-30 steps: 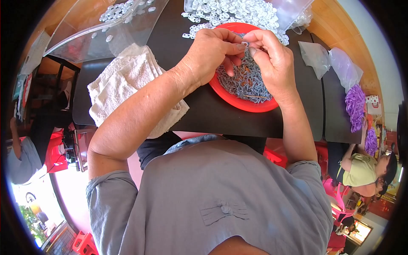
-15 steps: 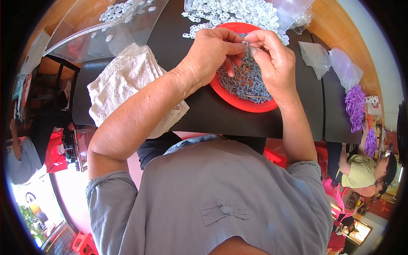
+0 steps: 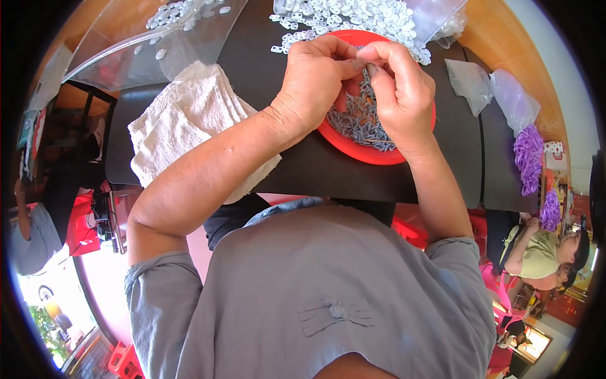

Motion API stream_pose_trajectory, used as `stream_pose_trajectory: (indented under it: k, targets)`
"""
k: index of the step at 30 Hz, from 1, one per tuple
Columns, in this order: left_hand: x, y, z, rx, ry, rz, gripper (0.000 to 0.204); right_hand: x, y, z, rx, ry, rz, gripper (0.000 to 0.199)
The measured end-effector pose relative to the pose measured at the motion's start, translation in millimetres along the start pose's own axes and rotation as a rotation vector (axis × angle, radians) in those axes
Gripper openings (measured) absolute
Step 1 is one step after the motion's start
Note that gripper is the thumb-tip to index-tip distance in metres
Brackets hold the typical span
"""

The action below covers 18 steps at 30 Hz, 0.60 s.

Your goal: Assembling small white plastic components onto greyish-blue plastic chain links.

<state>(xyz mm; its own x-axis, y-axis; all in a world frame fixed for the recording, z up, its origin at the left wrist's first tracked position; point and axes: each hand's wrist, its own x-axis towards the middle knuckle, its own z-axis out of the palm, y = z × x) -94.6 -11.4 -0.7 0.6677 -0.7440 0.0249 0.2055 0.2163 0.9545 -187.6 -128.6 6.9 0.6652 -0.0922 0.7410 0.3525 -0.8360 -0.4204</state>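
Observation:
Over a red bowl [image 3: 366,155] my left hand [image 3: 315,72] and my right hand [image 3: 407,88] meet, thumbs and forefingers pinched together. Many short blue-grey strand-like pieces [image 3: 361,126] fill the bowl. Between the fingertips a small white plastic piece showed a moment ago; now the fingers cover it. What the right fingertips pinch is too small and covered to name. Just beyond the bowl lies a heap of small white plastic pieces with holes [image 3: 353,18], of the same look. A folded cream towel [image 3: 183,120] rests on the dark table beside my left forearm.
A clear plastic container [image 3: 126,63] with white oval pieces stands far left. Clear plastic bags [image 3: 468,85] and a purple bundle of strands [image 3: 528,158] lie to the right. Another person in a yellow-green top [image 3: 536,256] is at the right edge. Red stools [image 3: 125,360] stand lower left.
Both hands have shifted slightly up and left, fingertips closing closer together. The white piece between them has gone out of sight behind the fingers.

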Motion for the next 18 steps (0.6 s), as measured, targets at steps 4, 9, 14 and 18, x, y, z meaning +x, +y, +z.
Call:
stream_pose_trajectory:
  k: [4, 9, 14, 18]
  targets:
    - [2.3, 2.5, -5.3, -0.054, -0.003, -0.035, 0.01, 1.5, -1.5, -0.8, 0.053, 0.014, 0.132, 0.025]
    - [4.6, -0.1, -7.2, -0.107, -0.021, -0.065, 0.011, -0.5, 2.2, -9.5, 0.064, -0.013, 0.222, 0.021]
    - [5.9, -0.9, -7.9, -0.117, -0.018, -0.082, 0.011, -3.3, 5.1, -8.5, -0.056, -0.071, 0.212, 0.017]
    - [5.7, -1.6, -7.6, -0.093, -0.012, -0.081, 0.012, -3.0, 7.3, -6.4, -0.174, -0.086, 0.146, 0.012]
